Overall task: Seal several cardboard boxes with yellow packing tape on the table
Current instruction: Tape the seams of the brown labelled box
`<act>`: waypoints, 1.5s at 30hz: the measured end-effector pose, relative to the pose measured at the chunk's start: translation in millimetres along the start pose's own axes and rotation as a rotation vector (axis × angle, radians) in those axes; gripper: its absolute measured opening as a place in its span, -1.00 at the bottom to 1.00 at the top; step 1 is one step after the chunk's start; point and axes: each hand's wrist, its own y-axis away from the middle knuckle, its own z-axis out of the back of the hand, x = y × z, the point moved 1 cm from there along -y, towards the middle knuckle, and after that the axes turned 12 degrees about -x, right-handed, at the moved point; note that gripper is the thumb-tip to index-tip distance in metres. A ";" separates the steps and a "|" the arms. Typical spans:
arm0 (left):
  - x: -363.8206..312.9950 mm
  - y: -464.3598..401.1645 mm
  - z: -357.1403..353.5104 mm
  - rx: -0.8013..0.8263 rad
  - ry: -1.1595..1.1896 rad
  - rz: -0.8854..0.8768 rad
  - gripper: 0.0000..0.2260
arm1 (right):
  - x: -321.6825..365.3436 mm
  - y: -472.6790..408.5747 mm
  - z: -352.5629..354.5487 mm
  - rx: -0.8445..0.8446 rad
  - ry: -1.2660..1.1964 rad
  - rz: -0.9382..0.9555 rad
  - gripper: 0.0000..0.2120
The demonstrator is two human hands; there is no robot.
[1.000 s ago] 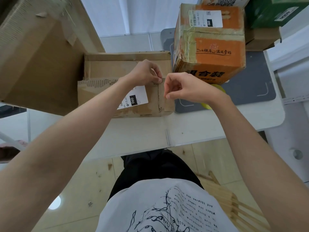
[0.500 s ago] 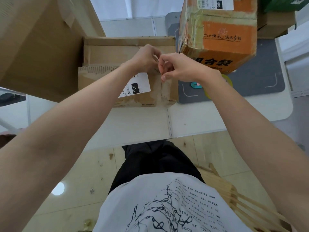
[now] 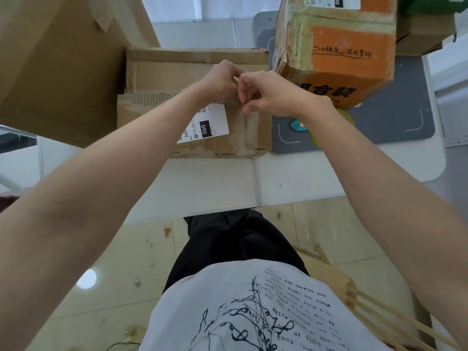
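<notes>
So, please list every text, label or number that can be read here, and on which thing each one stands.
"060": white shipping label on the flat brown box.
"060": label on top of the orange box.
"合装", partly cut off: orange box front.
T-shirt print, orange box script, label fine print: not reliably readable.

This looks like a packing room, a place where parcels get ready to be sent. Cardboard boxes crowd a white table (image 3: 207,183): a big brown box (image 3: 58,72) on the left, a flat brown box (image 3: 177,72) with a white shipping label (image 3: 207,122), and an orange box (image 3: 336,49) wrapped in tape with its own label. A grey mat (image 3: 395,115) lies on the table. The floor (image 3: 121,262) is pale and shiny, with small bits of scrap on it.
</notes>
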 end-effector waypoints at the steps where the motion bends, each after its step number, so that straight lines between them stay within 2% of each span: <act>1: 0.2 -0.2 0.6 0.004 0.002 0.002 -0.73 | 0.0 -0.5 0.3 -0.007 0.002 0.004 -0.84; 5: 0.9 -0.9 0.0 0.004 0.007 0.001 -0.73 | 0.1 -2.1 0.8 -0.034 0.003 0.024 -0.83; 9: 0.1 0.3 1.3 0.003 0.010 0.001 -0.82 | -0.5 -3.1 -0.3 -0.039 0.005 0.031 -0.84; 16: 1.5 3.1 5.5 0.110 0.123 0.015 -0.74 | -6.2 -4.2 -2.8 -0.034 0.007 0.034 -0.81; 23: -1.0 5.5 13.4 0.213 0.145 0.019 -0.70 | -8.6 -7.1 -5.1 -0.045 0.001 0.040 -0.80; 27: -1.9 6.5 18.3 0.280 0.154 0.010 -0.61 | -9.9 -7.9 -4.3 -0.041 0.008 0.043 -0.81; 31: -4.5 8.0 21.4 0.349 0.086 -0.019 -0.81 | -8.1 -7.4 -5.8 -0.041 0.021 0.058 -0.80; 32: -3.2 7.0 20.9 0.354 0.064 -0.027 -0.77 | -8.2 -7.8 -6.4 -0.041 0.023 0.055 -0.80; 37: 1.1 3.8 12.8 0.320 0.042 -0.044 -0.60 | -8.7 -9.7 -8.1 -0.054 0.027 0.077 -0.81; 45: 6.4 0.6 0.0 0.212 0.010 -0.068 -0.50 | -12.6 -11.7 -10.6 -0.068 0.058 0.073 -0.83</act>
